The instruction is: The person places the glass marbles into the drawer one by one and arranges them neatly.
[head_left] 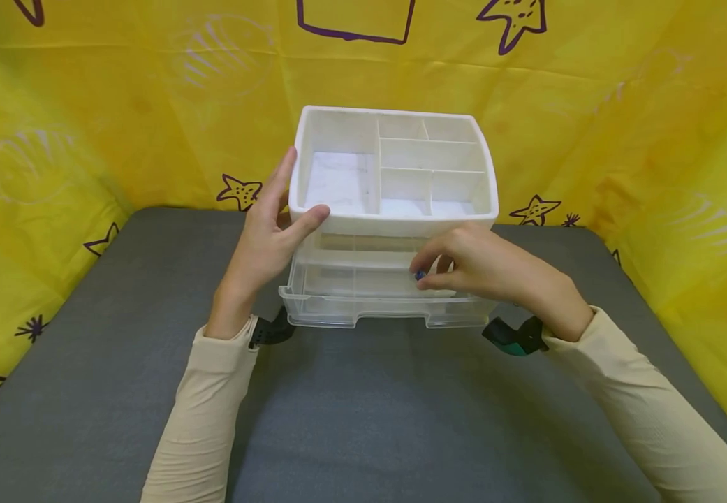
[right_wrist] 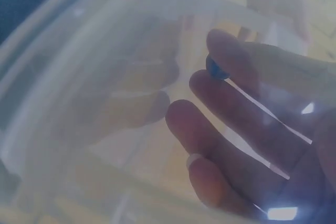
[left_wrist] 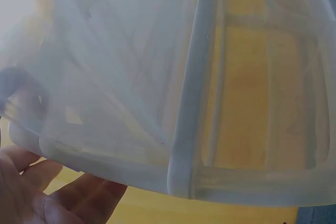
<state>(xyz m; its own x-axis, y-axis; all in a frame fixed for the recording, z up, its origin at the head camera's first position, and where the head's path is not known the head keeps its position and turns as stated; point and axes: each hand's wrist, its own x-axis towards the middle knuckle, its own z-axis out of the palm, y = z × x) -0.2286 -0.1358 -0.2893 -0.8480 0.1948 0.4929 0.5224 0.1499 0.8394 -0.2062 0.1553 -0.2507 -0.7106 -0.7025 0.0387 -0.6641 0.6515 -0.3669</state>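
A white desktop organizer (head_left: pixel 401 225) with a divided top stands in the middle of the head view, its clear drawer (head_left: pixel 394 311) pulled out at the front. My left hand (head_left: pixel 269 237) holds the organizer's left side, with the thumb on the front left corner of the rim and the fingers along the side wall. Over the drawer, my right hand (head_left: pixel 485 262) pinches a small, shiny, dark blue rounded piece (head_left: pixel 420 275) between thumb and index finger. Through cloudy plastic in the right wrist view, the same blue piece (right_wrist: pixel 215 68) shows between the fingertips.
A dark grey tabletop (head_left: pixel 363 419) lies under the organizer. Yellow cloth (head_left: pixel 168 119) with printed stars and fish encloses the back and sides. Dark wrist straps sit on both forearms, the right strap (head_left: pixel 514 337) close by the drawer's right end.
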